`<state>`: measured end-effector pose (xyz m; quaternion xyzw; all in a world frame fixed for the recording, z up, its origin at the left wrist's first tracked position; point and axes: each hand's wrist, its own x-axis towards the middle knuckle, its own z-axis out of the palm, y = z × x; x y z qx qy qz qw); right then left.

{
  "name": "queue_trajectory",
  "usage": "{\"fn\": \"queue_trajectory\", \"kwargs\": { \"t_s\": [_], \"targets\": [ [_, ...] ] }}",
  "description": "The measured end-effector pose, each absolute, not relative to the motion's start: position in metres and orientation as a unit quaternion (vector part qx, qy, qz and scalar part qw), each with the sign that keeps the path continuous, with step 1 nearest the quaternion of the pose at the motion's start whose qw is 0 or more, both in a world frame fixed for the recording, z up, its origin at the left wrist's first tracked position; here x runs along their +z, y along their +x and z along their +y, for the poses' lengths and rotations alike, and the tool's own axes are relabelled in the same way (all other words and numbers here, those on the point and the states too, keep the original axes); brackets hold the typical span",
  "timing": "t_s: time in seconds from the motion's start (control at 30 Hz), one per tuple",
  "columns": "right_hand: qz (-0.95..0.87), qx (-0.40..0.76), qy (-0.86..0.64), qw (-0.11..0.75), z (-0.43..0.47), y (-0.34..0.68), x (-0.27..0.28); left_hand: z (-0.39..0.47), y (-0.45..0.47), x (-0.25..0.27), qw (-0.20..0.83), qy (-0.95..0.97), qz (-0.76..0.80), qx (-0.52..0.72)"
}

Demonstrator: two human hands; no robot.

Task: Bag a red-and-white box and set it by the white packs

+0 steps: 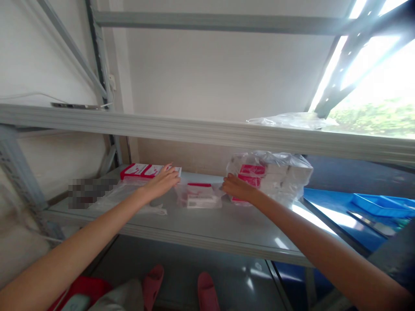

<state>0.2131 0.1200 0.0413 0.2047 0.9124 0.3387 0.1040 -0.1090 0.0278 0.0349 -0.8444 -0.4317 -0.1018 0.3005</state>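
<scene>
The left hand (165,179), its fingers loosely bent, is at the left upper corner of a small clear bag (182,196); the right hand (234,186), fingers curled inward, is at the right one. Whether either grips the plastic cannot be told. Between them, the bag lies on the shelf (220,222) with a white and red box (200,201) inside. The step in hand appears to be handling this bag at its two sides; the next move would call for a sure pinch on both corners, keeping the box within. Beyond the left hand stand red and white boxes (138,170); behind the right, a large bag of boxes (277,178).
</scene>
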Motion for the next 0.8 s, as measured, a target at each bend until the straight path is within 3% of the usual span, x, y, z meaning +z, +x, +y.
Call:
{"fn": "queue_trajectory", "kwargs": {
  "t_s": [0.17,0.4,0.5,0.63,0.8],
  "targets": [
    [0.928,0.317,0.193,-0.021,0.112,0.222,0.084,0.006,-0.108,0.065,0.306,-0.828,-0.459,-0.102],
    [0.940,0.152,0.250,-0.177,0.097,0.209,0.093,-0.002,-0.084,0.082,0.191,-0.843,-0.478,-0.159],
    [0.896,-0.003,0.339,-0.286,0.106,0.204,0.075,0.012,-0.078,0.069,0.127,-0.831,-0.486,-0.239],
    [0.827,-0.224,0.407,-0.316,0.123,0.204,0.054,0.029,-0.068,0.044,-0.066,-0.775,-0.506,-0.373],
    [0.748,-0.433,0.399,-0.305,0.129,0.204,0.045,0.030,-0.047,0.033,-0.364,-0.688,-0.466,-0.421]
  ]
}}
